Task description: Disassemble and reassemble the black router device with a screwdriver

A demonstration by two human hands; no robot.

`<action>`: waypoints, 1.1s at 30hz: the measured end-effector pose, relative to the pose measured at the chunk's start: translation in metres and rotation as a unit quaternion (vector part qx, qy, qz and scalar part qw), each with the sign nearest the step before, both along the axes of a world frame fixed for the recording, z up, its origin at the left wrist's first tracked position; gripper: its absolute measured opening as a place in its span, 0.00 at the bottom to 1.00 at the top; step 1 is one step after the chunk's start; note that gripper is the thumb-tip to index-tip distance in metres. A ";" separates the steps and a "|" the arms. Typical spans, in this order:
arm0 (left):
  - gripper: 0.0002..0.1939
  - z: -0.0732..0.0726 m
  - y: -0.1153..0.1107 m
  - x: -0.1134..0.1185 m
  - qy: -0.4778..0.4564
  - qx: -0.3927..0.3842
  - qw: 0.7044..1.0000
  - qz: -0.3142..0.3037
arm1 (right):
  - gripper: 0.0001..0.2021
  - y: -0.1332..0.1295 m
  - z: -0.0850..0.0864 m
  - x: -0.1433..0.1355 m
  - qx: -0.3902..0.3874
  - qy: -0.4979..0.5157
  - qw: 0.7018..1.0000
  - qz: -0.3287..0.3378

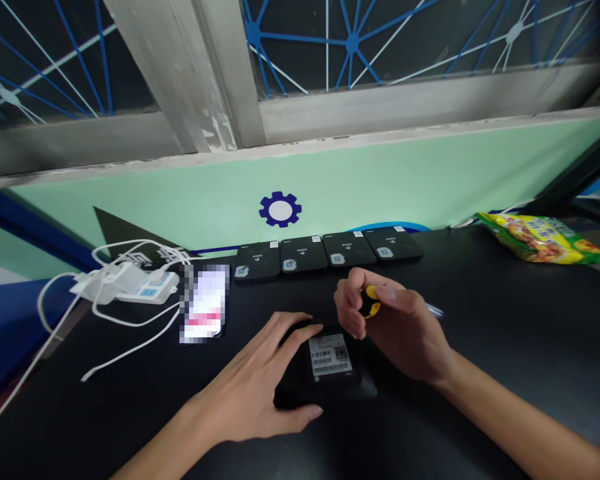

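A flat black device (365, 388) lies on the dark table with a white printed label (330, 355) facing up. My left hand (260, 380) grips it from the left, fingers along the far edge and thumb by the near edge. Above its right side, my right hand (395, 320) is closed around a yellow-and-black handle (370, 302) that looks like a screwdriver's. The fingers cover most of the handle, and its tip cannot be made out. Just beyond the right hand shows a shiny, slim piece (435, 311); whether it belongs to the handle I cannot tell.
Several similar black devices (303, 255) stand in a row against the green wall (205, 193). To the left lie a phone (207, 303) with a lit screen and a white power strip (150, 288) with loose cables. A yellow-green snack bag (543, 239) sits at the far right.
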State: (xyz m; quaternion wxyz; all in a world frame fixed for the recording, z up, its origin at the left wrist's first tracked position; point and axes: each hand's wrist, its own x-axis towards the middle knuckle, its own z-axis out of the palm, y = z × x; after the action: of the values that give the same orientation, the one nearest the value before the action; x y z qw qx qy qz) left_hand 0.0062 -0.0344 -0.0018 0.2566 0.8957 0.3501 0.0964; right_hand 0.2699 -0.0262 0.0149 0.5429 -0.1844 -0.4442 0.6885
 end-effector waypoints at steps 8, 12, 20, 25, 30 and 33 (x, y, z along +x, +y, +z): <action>0.47 0.000 0.001 -0.001 -0.009 0.007 1.000 -0.015 | 0.13 -0.002 0.002 0.001 0.002 0.016 0.999 0.030; 0.40 -0.002 0.001 -0.001 -0.014 0.013 1.000 -0.006 | 0.18 -0.001 0.000 0.000 0.009 0.017 1.000 0.025; 0.36 0.002 0.003 0.000 -0.023 0.007 0.999 0.033 | 0.18 0.001 -0.001 -0.001 0.023 -0.021 0.999 0.007; 0.37 0.002 0.002 0.001 -0.029 -0.020 0.999 0.040 | 0.14 0.004 0.001 0.000 0.024 -0.008 1.000 0.000; 0.35 0.001 0.001 0.002 -0.030 -0.016 0.999 0.040 | 0.11 0.004 -0.002 0.003 0.014 0.007 0.999 0.030; 0.35 0.000 0.001 0.001 -0.022 -0.031 0.998 0.040 | 0.11 0.004 -0.003 0.003 0.012 0.013 0.999 0.046</action>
State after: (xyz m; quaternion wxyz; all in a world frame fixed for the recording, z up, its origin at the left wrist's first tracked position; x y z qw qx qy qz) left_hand 0.0073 -0.0334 -0.0017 0.2877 0.8701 0.3831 0.1154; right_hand 0.2724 -0.0226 0.0124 0.5186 -0.1487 -0.4533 0.7096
